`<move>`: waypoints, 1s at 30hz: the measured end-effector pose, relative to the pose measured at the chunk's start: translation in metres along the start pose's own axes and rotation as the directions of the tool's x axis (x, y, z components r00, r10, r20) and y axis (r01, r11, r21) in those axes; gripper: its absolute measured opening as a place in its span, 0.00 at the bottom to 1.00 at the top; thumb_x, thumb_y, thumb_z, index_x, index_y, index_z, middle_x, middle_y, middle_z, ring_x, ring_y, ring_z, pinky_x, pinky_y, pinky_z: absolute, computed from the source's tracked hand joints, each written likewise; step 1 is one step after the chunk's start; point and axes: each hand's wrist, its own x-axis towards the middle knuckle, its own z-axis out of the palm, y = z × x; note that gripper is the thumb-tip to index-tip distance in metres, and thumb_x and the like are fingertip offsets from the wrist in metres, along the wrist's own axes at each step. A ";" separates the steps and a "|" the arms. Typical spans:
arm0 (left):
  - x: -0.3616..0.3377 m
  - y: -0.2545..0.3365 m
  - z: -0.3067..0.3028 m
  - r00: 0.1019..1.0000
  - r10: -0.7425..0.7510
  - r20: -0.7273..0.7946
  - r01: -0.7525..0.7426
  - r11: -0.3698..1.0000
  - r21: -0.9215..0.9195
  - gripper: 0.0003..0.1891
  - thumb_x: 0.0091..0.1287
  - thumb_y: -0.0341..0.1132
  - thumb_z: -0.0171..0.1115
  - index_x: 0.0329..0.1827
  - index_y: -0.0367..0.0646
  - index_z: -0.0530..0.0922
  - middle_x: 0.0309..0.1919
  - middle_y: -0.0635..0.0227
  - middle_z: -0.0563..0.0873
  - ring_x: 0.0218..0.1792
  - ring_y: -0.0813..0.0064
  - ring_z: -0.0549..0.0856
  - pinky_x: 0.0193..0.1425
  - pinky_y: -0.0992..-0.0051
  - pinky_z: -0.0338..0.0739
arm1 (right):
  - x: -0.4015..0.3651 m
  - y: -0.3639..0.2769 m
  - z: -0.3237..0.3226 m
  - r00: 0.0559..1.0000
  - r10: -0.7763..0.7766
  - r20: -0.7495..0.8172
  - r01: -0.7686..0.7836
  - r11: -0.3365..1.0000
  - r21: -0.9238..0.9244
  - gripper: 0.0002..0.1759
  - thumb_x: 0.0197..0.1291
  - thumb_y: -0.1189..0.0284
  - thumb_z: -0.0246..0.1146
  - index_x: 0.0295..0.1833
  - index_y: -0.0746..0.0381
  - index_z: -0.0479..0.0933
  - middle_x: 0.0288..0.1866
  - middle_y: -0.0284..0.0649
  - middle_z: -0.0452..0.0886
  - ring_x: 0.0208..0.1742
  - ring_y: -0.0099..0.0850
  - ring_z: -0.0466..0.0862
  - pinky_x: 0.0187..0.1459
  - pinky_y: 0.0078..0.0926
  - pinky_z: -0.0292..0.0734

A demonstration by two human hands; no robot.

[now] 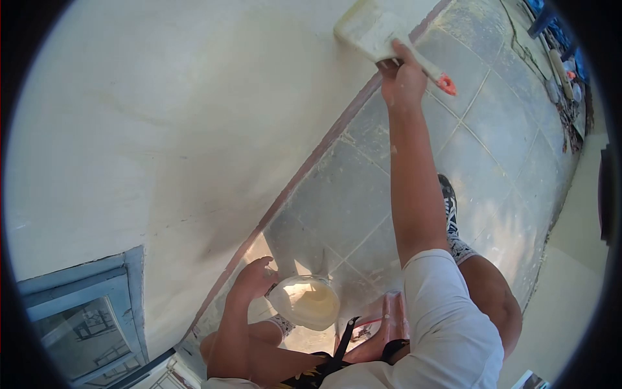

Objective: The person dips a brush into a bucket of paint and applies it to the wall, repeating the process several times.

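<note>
My right hand (406, 81) is stretched far forward, closed around a wide paintbrush (370, 31) with a pale handle and an orange-red end. The brush's broad head is coated in off-white paint and overlaps the lower wall (246, 97) just above the floor edge. Nearer my body, my left hand (254, 279) is curled at the rim of a round white bucket (304, 303). Cream-coloured paint shows inside, partly lit by sun. The left fingertips are partly hidden at the bucket's edge.
A reddish-brown strip (285, 206) runs where the wall meets the grey tiled floor (343, 188). A blue-framed window (84, 311) is at lower left. A pinkish stool (389, 318) stands under me. Assorted clutter (562, 74) lies at the far right.
</note>
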 end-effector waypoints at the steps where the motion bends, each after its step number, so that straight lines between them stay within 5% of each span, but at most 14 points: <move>1: 0.000 0.001 0.000 1.000 -0.005 0.002 0.005 0.999 -0.043 0.28 0.61 0.43 0.60 0.63 0.40 0.69 0.57 0.52 0.77 0.57 0.57 0.78 0.60 0.67 0.71 | 0.005 0.017 -0.019 0.987 0.081 -0.138 -0.092 0.993 -0.072 0.15 0.54 0.82 0.63 0.48 0.72 0.73 0.48 0.45 0.78 0.48 0.38 0.81 0.46 0.37 0.80; 4: 0.008 -0.004 0.004 1.000 0.014 -0.016 -0.015 0.998 -0.057 0.28 0.61 0.43 0.60 0.63 0.40 0.69 0.58 0.52 0.77 0.57 0.57 0.77 0.61 0.67 0.71 | 0.002 0.024 -0.071 0.975 0.068 -0.213 -0.104 0.981 -0.164 0.19 0.52 0.82 0.65 0.51 0.72 0.72 0.45 0.44 0.79 0.45 0.34 0.82 0.46 0.31 0.80; 6: 0.008 -0.007 0.004 0.999 0.025 -0.021 -0.026 0.998 -0.056 0.27 0.62 0.42 0.60 0.63 0.40 0.69 0.57 0.52 0.77 0.58 0.57 0.77 0.61 0.67 0.71 | -0.003 0.028 -0.084 0.975 -0.136 -0.173 0.082 0.954 -0.290 0.22 0.51 0.82 0.64 0.54 0.73 0.72 0.45 0.43 0.79 0.46 0.35 0.81 0.46 0.30 0.80; 9: 0.007 -0.006 0.006 0.999 0.030 -0.015 -0.031 0.999 -0.040 0.27 0.62 0.42 0.60 0.62 0.39 0.70 0.58 0.51 0.77 0.58 0.57 0.77 0.61 0.67 0.71 | 0.005 0.039 -0.039 0.989 -0.146 -0.034 0.116 0.889 -0.442 0.24 0.51 0.83 0.64 0.57 0.73 0.71 0.47 0.44 0.79 0.47 0.33 0.81 0.47 0.27 0.79; 11: 0.003 0.000 0.005 1.000 0.001 0.024 0.000 1.000 -0.028 0.27 0.61 0.42 0.60 0.62 0.39 0.70 0.58 0.52 0.77 0.57 0.57 0.77 0.61 0.67 0.71 | -0.012 0.005 0.010 0.994 -0.092 -0.055 0.079 0.974 -0.214 0.23 0.52 0.83 0.64 0.55 0.74 0.71 0.49 0.45 0.78 0.44 0.33 0.81 0.44 0.28 0.78; 15: -0.002 0.010 -0.004 0.998 -0.049 0.043 0.052 0.996 -0.074 0.27 0.61 0.43 0.60 0.62 0.40 0.70 0.57 0.51 0.77 0.57 0.57 0.78 0.60 0.67 0.71 | -0.009 -0.026 -0.002 0.988 -0.146 0.050 0.145 0.989 0.019 0.25 0.51 0.83 0.65 0.57 0.75 0.69 0.49 0.45 0.78 0.44 0.32 0.81 0.45 0.27 0.78; 18: 0.003 0.000 0.002 1.000 0.002 -0.002 -0.002 0.997 -0.071 0.27 0.61 0.43 0.60 0.62 0.41 0.70 0.57 0.51 0.77 0.56 0.57 0.78 0.60 0.66 0.71 | 0.005 0.007 -0.047 0.977 -0.211 -0.029 0.201 0.959 -0.199 0.23 0.51 0.83 0.65 0.54 0.75 0.71 0.48 0.45 0.78 0.43 0.32 0.81 0.47 0.28 0.78; 20: 0.006 -0.001 0.005 1.000 0.009 0.000 -0.009 0.999 -0.052 0.27 0.61 0.44 0.60 0.62 0.41 0.70 0.57 0.51 0.77 0.56 0.57 0.78 0.60 0.66 0.71 | 0.009 0.034 -0.057 0.984 -0.107 -0.142 0.047 0.925 -0.376 0.26 0.51 0.82 0.65 0.58 0.75 0.70 0.51 0.47 0.78 0.49 0.32 0.80 0.51 0.26 0.76; 22: 0.006 0.000 0.006 1.000 0.020 0.008 -0.020 1.000 0.015 0.28 0.62 0.44 0.60 0.63 0.41 0.70 0.57 0.52 0.77 0.57 0.57 0.78 0.60 0.66 0.71 | -0.006 0.024 -0.008 0.983 -0.182 -0.029 0.146 0.865 -0.479 0.26 0.51 0.82 0.64 0.57 0.75 0.70 0.48 0.45 0.79 0.47 0.31 0.80 0.49 0.26 0.76; 25: 0.007 -0.005 0.011 1.000 0.012 0.027 -0.012 1.000 -0.006 0.28 0.62 0.44 0.59 0.63 0.41 0.69 0.56 0.51 0.78 0.55 0.57 0.79 0.59 0.66 0.72 | -0.036 -0.032 0.059 0.990 -0.141 0.023 0.143 0.961 -0.238 0.18 0.53 0.83 0.63 0.50 0.76 0.72 0.45 0.45 0.78 0.46 0.34 0.80 0.50 0.34 0.78; 27: 0.003 0.004 0.004 1.000 0.006 0.023 -0.006 1.000 -0.003 0.28 0.62 0.44 0.59 0.63 0.41 0.69 0.55 0.51 0.78 0.55 0.58 0.79 0.59 0.66 0.72 | -0.041 -0.051 0.075 0.961 -0.174 0.215 0.156 0.983 0.102 0.16 0.54 0.81 0.64 0.49 0.75 0.72 0.44 0.44 0.78 0.44 0.36 0.81 0.49 0.39 0.78; 29: -0.003 0.005 -0.001 1.000 -0.005 0.016 0.005 1.000 -0.002 0.28 0.62 0.44 0.59 0.63 0.40 0.69 0.54 0.51 0.78 0.54 0.58 0.80 0.58 0.66 0.73 | -0.029 -0.038 0.066 0.967 -0.163 0.193 0.141 0.982 0.123 0.16 0.55 0.79 0.63 0.48 0.75 0.72 0.45 0.45 0.78 0.45 0.38 0.81 0.48 0.42 0.79; 30: -0.004 0.005 0.000 1.000 0.007 0.003 -0.007 1.000 -0.029 0.28 0.62 0.44 0.59 0.63 0.40 0.69 0.54 0.51 0.79 0.53 0.58 0.80 0.58 0.66 0.73 | -0.023 -0.018 0.051 0.997 -0.033 0.066 0.031 0.999 0.037 0.16 0.55 0.80 0.63 0.49 0.75 0.72 0.45 0.45 0.78 0.45 0.38 0.81 0.47 0.41 0.79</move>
